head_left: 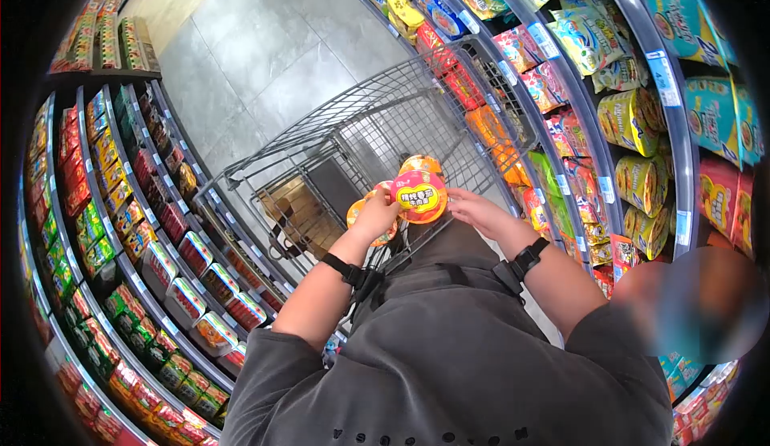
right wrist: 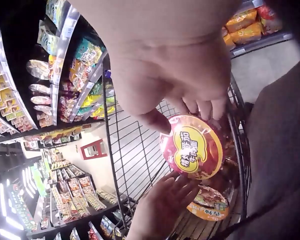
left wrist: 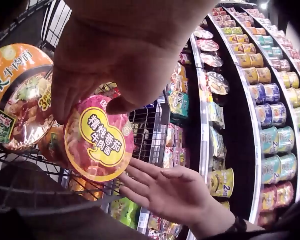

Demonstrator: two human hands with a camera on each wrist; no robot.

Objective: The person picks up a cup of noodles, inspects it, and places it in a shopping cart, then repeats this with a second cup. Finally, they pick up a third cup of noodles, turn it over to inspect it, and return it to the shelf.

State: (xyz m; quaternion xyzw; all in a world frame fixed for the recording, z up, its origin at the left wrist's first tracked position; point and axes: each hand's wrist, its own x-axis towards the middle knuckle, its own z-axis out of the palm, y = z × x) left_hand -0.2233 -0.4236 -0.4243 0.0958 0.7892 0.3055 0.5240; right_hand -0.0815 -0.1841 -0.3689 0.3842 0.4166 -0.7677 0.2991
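Note:
A pink instant noodle cup (head_left: 422,197) with a yellow label on its lid is at the near end of the metal shopping cart (head_left: 341,117). My left hand (head_left: 374,217) grips its left side, with the thumb over the lid edge in the left wrist view. My right hand (head_left: 481,213) is at the opposite side, its fingers (left wrist: 140,182) extended and fingertips right at the rim. Orange noodle cups lie beside and beyond it; one orange cup (left wrist: 22,97) shows large in the left wrist view, and another cup (right wrist: 210,202) sits lower in the right wrist view.
A brown cardboard box (head_left: 293,209) is inside the cart. Shelves of noodle packets and tubs (head_left: 634,149) line the right side, close to the cart. Shelves of packets (head_left: 120,237) run along the left. Grey floor tiles (head_left: 257,45) stretch ahead.

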